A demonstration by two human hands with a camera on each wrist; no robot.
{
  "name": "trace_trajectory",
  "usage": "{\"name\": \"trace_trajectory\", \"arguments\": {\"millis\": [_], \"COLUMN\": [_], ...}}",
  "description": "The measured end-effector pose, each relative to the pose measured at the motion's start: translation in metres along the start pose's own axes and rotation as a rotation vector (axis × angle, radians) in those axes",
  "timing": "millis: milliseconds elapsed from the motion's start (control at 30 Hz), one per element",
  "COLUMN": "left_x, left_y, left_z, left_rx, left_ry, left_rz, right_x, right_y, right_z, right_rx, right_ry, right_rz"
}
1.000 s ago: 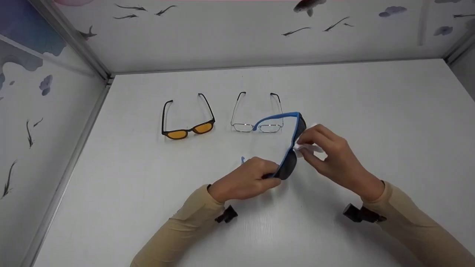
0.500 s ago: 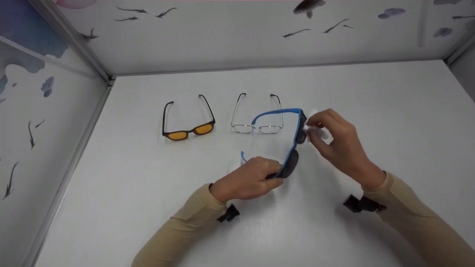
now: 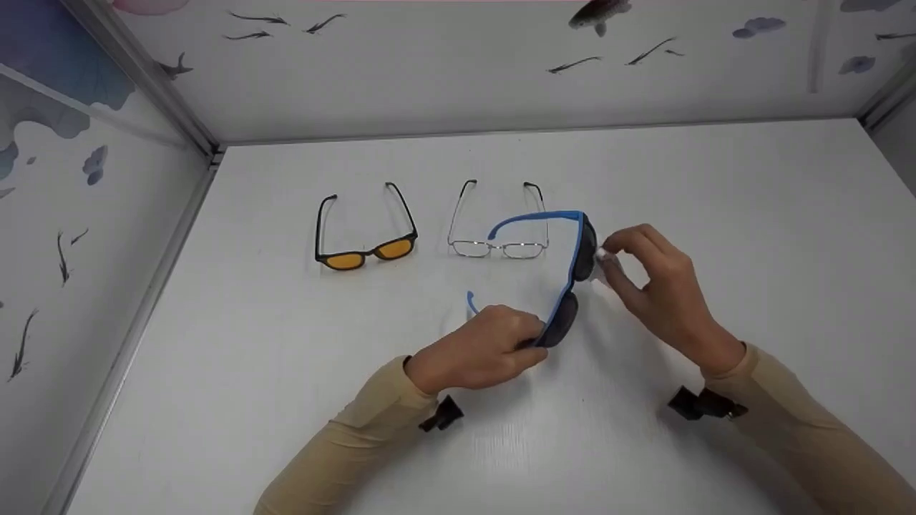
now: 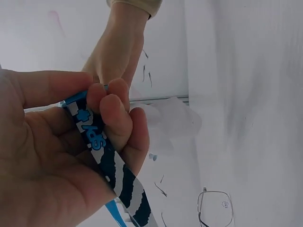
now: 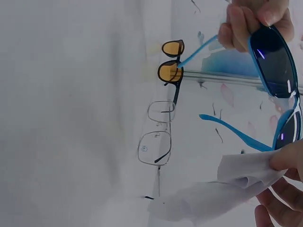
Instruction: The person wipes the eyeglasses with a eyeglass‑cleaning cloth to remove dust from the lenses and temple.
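Blue-framed sunglasses [image 3: 565,318] with dark lenses are held up above the table, both temples unfolded. My left hand [image 3: 483,348] grips them at the near hinge end, fingers curled round one temple. In the left wrist view that temple [image 4: 125,184] shows a dark and white striped pattern and lettering. A white cloth [image 5: 203,198] is pinched between the thumb and fingers of my right hand [image 3: 665,293]. The cloth is at the outer face of the far lens [image 3: 586,250]; in the head view most of it is hidden by the fingers.
Behind the sunglasses, thin metal-framed clear glasses [image 3: 497,248] stand unfolded on the white table [image 3: 680,186]. To their left lie black-framed glasses with orange lenses [image 3: 366,256], also unfolded. Patterned panels [image 3: 429,79] border the table at the back and left.
My right hand has moved the cloth from near the bridge outward to the far lens. The sunglasses have shifted slightly, while my left hand keeps its grip.
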State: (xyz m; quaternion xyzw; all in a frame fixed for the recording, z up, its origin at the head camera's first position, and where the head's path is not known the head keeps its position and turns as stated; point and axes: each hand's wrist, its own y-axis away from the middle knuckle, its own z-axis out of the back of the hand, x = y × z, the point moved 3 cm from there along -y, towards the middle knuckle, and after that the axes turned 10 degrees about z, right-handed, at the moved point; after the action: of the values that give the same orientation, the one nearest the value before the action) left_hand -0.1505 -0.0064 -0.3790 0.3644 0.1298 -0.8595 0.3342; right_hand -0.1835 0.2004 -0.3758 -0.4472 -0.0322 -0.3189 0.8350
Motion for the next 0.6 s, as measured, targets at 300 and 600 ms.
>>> {"name": "trace_trajectory", "arguments": {"millis": [300,600], "left_x": [-0.003,0.002], "left_y": [0.000,0.003], "left_z": [-0.007,-0.006], "left_rx": [0.070,0.059], "left_ry": [-0.014,0.053], "left_rz": [0.023,0.033], "right_x": [0.015,0.015], "right_y": [-0.015,0.009], "right_z": [0.000,-0.003], "right_rx": [-0.039,0.050], "right_ry": [-0.072,-0.087], "right_rz": [0.055,0.113]}}
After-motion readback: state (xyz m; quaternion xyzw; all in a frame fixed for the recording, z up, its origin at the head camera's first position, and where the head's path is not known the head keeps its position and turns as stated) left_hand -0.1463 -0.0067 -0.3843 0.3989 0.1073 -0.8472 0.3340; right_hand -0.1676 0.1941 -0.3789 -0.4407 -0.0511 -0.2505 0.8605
